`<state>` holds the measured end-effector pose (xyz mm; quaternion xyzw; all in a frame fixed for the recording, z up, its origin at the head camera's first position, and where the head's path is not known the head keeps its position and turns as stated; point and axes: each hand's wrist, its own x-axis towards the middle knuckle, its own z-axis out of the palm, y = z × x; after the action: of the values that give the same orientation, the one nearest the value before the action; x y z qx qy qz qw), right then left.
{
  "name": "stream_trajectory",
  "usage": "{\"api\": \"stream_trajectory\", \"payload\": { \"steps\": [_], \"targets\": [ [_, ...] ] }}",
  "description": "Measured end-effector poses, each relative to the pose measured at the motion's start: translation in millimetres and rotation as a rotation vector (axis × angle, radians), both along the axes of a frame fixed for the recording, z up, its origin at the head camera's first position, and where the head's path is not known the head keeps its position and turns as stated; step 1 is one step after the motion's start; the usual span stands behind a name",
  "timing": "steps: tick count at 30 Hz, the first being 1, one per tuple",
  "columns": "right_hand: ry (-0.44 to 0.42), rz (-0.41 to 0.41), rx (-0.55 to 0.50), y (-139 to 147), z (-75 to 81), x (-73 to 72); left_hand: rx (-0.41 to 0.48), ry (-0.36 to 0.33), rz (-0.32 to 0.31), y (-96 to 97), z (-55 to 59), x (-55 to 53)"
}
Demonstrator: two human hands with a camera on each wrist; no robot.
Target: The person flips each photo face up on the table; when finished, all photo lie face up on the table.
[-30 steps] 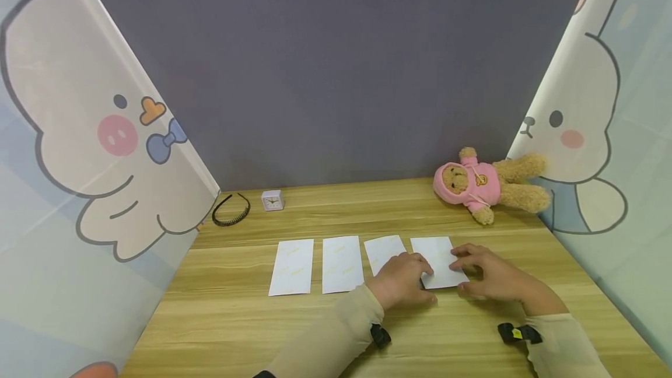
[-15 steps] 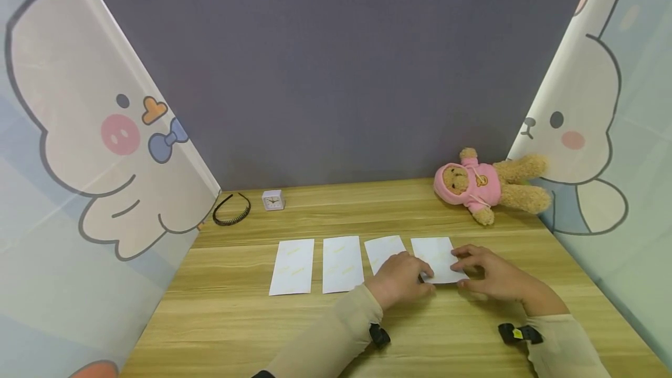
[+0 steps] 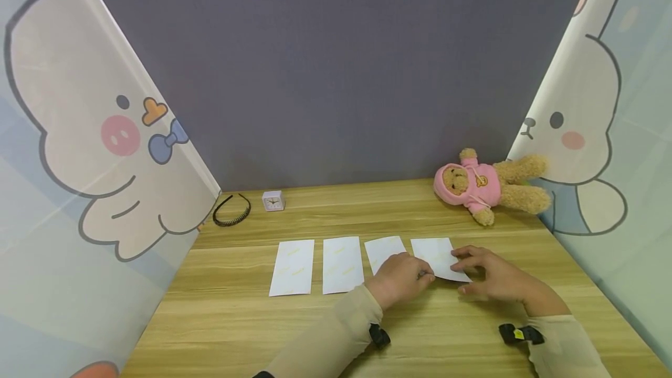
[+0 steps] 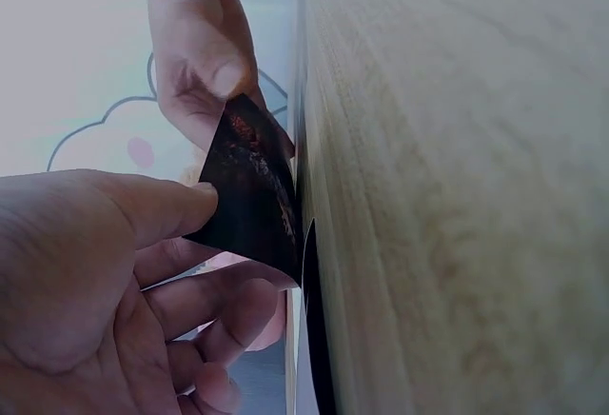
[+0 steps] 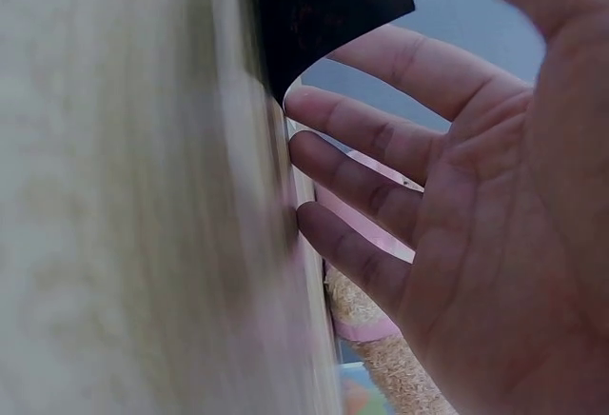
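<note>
Several white photo prints with faint yellow marks lie face down in a row; the rightmost print (image 3: 433, 252) has its near edge lifted off the table. My left hand (image 3: 401, 280) pinches that edge at its near left corner. In the left wrist view, the thumb presses the dark, glossy picture side of the print (image 4: 249, 191), which shows a reddish patch. My right hand (image 3: 496, 277) is at the print's right edge, its fingers extended and their tips (image 5: 309, 101) down at the tabletop. The print beside it (image 3: 383, 249) is partly hidden by my left hand.
Two more prints, the left one (image 3: 291, 267) and the one beside it (image 3: 342, 264), lie farther left. A black headband (image 3: 231, 220) and a small clock (image 3: 273, 200) sit at the back left. A teddy bear in a pink hoodie (image 3: 485, 182) lies at the back right.
The near edge of the rightmost print has come up and curved away from the table, its dark underside facing me. Both hands have stayed almost in place.
</note>
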<state>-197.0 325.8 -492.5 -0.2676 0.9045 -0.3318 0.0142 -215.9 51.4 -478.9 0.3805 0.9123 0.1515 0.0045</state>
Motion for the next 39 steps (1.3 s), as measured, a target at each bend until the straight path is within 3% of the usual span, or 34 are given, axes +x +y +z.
{"api": "stream_trajectory", "payload": {
  "steps": [4,7,18,25,39],
  "targets": [
    [-0.057,0.007,-0.017,1.6,0.4,-1.8,0.009,0.012,0.008,0.5,-0.7,-1.1],
    [-0.042,0.010,-0.008,1.8,0.4,-2.9,0.011,0.030,0.011,0.4,-0.5,-2.1],
    [0.146,0.045,-0.003,2.0,-5.6,-8.4,0.031,0.076,0.016,-0.3,2.0,-3.8],
    [0.195,0.051,-0.041,0.5,-6.1,-10.3,0.073,0.132,0.014,-0.1,1.8,-7.1],
    [0.353,-0.108,-0.081,-4.7,-4.2,-9.7,0.247,0.121,0.065,-4.4,6.4,-9.5]
  ]
}}
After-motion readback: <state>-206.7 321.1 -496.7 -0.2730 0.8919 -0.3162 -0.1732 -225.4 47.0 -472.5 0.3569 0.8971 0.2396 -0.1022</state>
